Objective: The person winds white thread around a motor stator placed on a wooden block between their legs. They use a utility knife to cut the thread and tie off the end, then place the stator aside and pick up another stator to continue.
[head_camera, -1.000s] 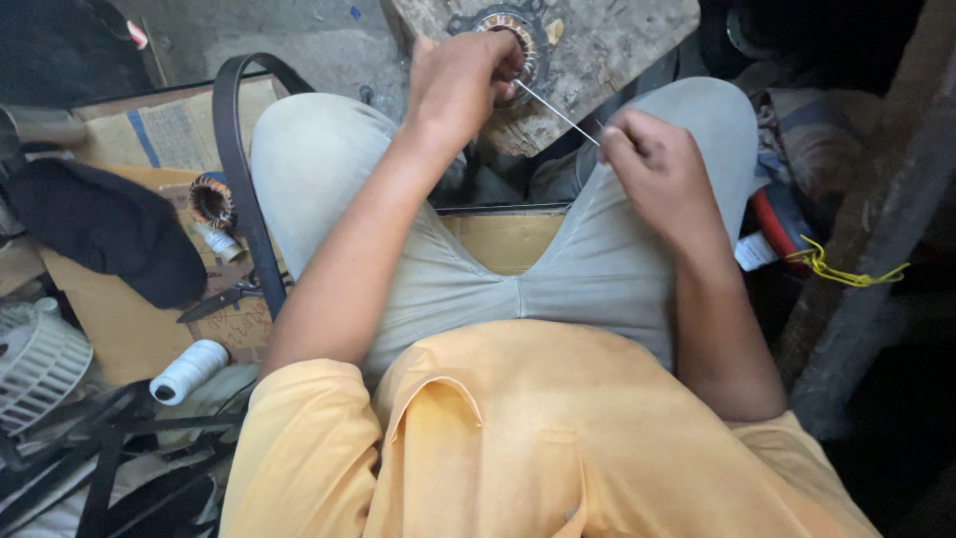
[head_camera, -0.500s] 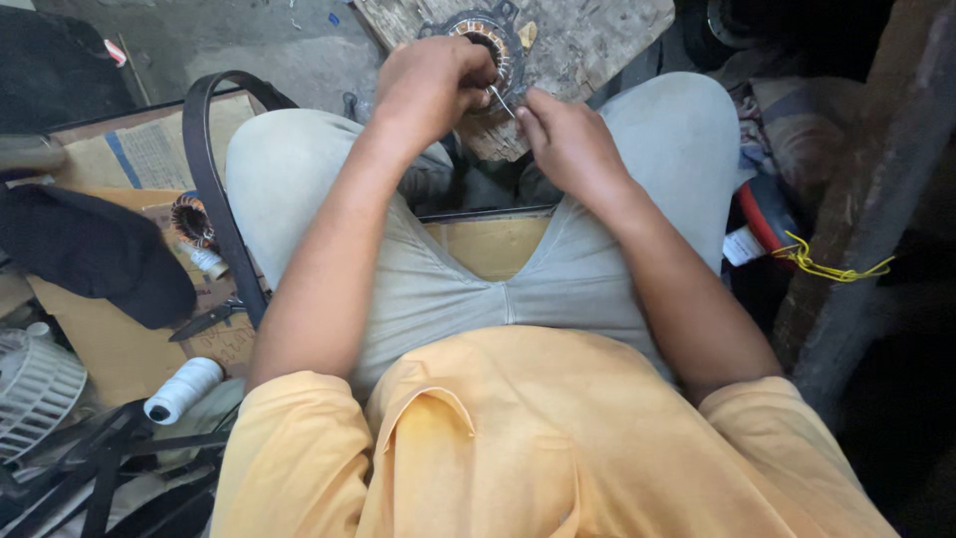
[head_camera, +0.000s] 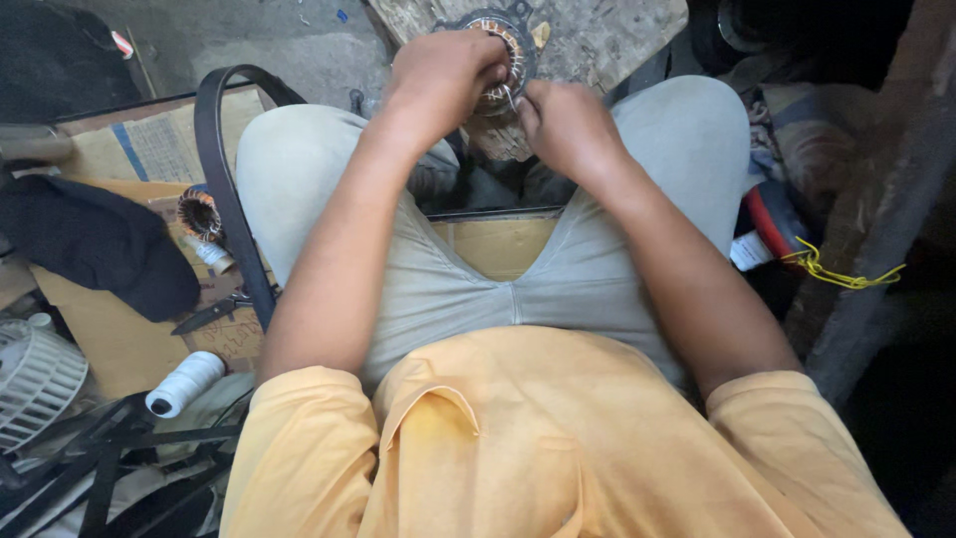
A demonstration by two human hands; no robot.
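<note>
Head view: both hands, left hand (head_camera: 443, 85), right hand (head_camera: 566, 128), pinching motor stator (head_camera: 506, 50).

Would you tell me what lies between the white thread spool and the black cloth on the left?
In the head view, brown cardboard lies between the white thread spool and the black cloth, with dark scissors-like tool just beside that stretch.

Far support: a worn wooden block (head_camera: 597, 35) on grey concrete floor (head_camera: 299, 40); a round motor stator (head_camera: 503, 50) rests on top of it
Left support: flattened cardboard sheets (head_camera: 119, 339) spread over the floor
On the cardboard: a black cloth (head_camera: 100, 254); a small copper-wound coil (head_camera: 199, 212); a black belt loop (head_camera: 224, 189); dark pliers (head_camera: 214, 312)
Near left: a white thread spool (head_camera: 186, 384); a white fan grille (head_camera: 35, 379); black metal bars (head_camera: 100, 468)
Right: a yellow wire (head_camera: 836, 271) beside a red and black tool (head_camera: 772, 224)
</note>
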